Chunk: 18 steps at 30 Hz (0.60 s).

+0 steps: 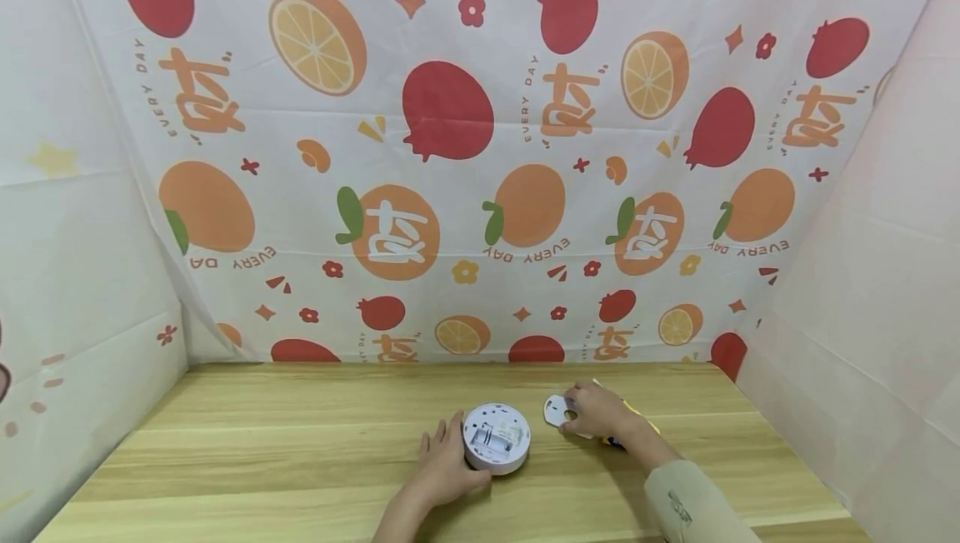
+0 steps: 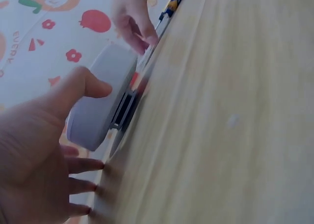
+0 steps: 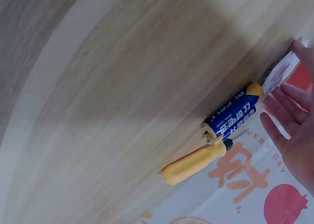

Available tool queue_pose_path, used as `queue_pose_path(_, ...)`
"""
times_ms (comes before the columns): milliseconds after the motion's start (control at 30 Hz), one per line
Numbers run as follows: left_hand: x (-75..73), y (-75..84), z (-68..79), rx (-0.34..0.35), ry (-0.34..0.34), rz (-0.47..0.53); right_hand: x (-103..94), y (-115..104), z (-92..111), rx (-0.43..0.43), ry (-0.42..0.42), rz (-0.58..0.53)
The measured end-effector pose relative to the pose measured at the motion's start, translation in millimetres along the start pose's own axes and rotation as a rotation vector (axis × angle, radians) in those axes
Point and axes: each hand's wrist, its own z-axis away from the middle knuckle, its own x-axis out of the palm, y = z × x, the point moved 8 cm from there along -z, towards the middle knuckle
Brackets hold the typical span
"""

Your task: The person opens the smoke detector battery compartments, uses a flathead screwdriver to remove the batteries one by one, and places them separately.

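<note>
A round white smoke detector (image 1: 497, 438) lies on the wooden table, its back with the battery compartment facing up. In the left wrist view, a dark slotted part shows beneath the smoke detector (image 2: 100, 101). My left hand (image 1: 447, 461) holds it from the left, thumb bent against its side and several fingertips down at the table. To its right, my right hand (image 1: 597, 410) grips a thin white mounting plate (image 1: 556, 411) with a round hole. The fingers partly cover the plate.
Blue batteries (image 3: 235, 113) with yellow ends lie beside my right hand. Next to them is a screwdriver (image 3: 194, 166) with a yellow handle. A fruit-printed white cloth (image 1: 465, 218) hangs behind the table (image 1: 300, 443), and pale cloth walls stand at both sides.
</note>
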Motion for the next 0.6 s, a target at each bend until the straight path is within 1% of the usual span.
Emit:
queue_pose_path(133,-0.2,1.1,0.3,0.001,-0.029,0.001,-4.6,-2,2,-0.012,0.022,-0.020)
queue_pose_path(267,-2.5,2.5,0.4,0.002,0.000,0.017,-16.2,-11,2,-0.050,0.073,-0.057)
queue_pose_path(433,-5.2,1.9,0.1,-0.006,0.059,0.012,-34.3,-35,2,-0.113,0.107,-0.102)
queue_pose_path(600,-4.4,2.3,0.5,-0.008,0.074,-0.011,-41.6,-62,1,-0.200,0.098,-0.062)
